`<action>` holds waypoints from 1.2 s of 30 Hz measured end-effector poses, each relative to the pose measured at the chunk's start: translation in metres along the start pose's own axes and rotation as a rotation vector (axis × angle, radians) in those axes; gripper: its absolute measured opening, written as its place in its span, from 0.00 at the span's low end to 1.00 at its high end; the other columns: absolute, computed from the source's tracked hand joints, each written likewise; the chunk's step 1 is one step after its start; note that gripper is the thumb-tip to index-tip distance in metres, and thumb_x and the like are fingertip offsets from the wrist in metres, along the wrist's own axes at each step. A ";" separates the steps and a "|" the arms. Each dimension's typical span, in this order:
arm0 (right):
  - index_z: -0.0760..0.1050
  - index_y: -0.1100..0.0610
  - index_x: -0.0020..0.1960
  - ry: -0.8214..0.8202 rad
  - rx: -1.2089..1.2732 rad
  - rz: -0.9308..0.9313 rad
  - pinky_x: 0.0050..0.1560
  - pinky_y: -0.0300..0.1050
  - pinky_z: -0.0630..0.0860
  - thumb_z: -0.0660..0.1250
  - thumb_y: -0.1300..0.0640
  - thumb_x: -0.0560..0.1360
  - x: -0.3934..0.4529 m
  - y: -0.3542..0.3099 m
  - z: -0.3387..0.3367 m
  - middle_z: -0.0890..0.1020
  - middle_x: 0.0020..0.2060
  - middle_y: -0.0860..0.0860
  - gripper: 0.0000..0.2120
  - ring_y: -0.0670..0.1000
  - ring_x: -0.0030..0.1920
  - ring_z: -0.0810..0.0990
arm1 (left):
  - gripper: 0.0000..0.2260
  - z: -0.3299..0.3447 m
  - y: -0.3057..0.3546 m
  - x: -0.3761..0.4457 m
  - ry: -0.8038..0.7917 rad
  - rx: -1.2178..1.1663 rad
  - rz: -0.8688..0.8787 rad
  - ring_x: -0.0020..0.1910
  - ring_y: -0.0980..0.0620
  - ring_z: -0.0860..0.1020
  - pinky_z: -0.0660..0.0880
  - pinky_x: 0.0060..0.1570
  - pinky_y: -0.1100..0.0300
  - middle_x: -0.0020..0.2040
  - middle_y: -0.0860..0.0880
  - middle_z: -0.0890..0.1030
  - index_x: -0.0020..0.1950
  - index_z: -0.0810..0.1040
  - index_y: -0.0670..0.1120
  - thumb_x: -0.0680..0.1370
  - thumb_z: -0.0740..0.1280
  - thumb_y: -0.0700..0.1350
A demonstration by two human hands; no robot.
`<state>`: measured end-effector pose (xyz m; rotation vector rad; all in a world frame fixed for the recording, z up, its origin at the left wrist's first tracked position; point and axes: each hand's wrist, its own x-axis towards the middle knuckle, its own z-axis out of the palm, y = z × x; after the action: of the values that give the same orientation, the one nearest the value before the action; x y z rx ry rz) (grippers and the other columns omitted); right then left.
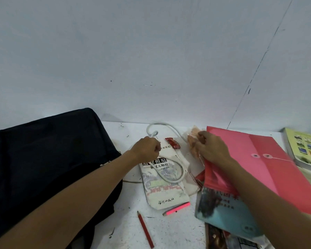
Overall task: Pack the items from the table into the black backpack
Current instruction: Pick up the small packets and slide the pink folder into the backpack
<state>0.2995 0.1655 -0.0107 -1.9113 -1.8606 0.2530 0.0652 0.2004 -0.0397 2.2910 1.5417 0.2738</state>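
Left hand (147, 149): fingers curled around the white cord (171, 175), frame centre.
Right hand (211, 150): pinches the snack packet (192, 141).
Black backpack (48, 164): left of frame.
Advice: gather cord loops before lifting.

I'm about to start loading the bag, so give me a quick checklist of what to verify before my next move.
1. Black fabric backpack within reach: ok.
2. Backpack opening unzipped: cannot tell.
3. Left hand has a grip on the white cord: ok.
4. Right hand pinches the clear snack packet: ok.
5. White cord clear of the white paperback book: not ok, looped over it.
6. Red pencil packed: not ok.
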 end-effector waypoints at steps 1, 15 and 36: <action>0.76 0.57 0.57 -0.034 -0.051 -0.014 0.39 0.41 0.67 0.65 0.50 0.77 0.002 0.000 0.000 0.78 0.42 0.51 0.13 0.51 0.41 0.74 | 0.13 0.000 -0.003 -0.002 -0.004 -0.020 -0.005 0.51 0.47 0.80 0.74 0.50 0.60 0.52 0.49 0.84 0.53 0.83 0.45 0.76 0.61 0.39; 0.76 0.59 0.58 -0.239 -0.344 -0.147 0.49 0.48 0.75 0.62 0.61 0.74 0.050 -0.075 0.037 0.80 0.54 0.57 0.13 0.59 0.53 0.79 | 0.14 -0.011 -0.014 -0.011 -0.083 -0.198 0.023 0.24 0.56 0.78 0.75 0.35 0.70 0.58 0.46 0.82 0.55 0.82 0.43 0.76 0.59 0.36; 0.78 0.59 0.50 0.208 0.657 0.100 0.51 0.50 0.77 0.69 0.60 0.71 0.050 -0.107 0.061 0.83 0.45 0.57 0.08 0.58 0.48 0.82 | 0.13 -0.116 -0.104 -0.180 0.165 -0.099 -0.049 0.51 0.61 0.79 0.71 0.50 0.75 0.50 0.57 0.82 0.56 0.81 0.49 0.72 0.74 0.44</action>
<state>0.1802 0.2243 -0.0076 -1.5010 -1.3248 0.5900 -0.1339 0.0918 0.0326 2.1978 1.6223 0.5252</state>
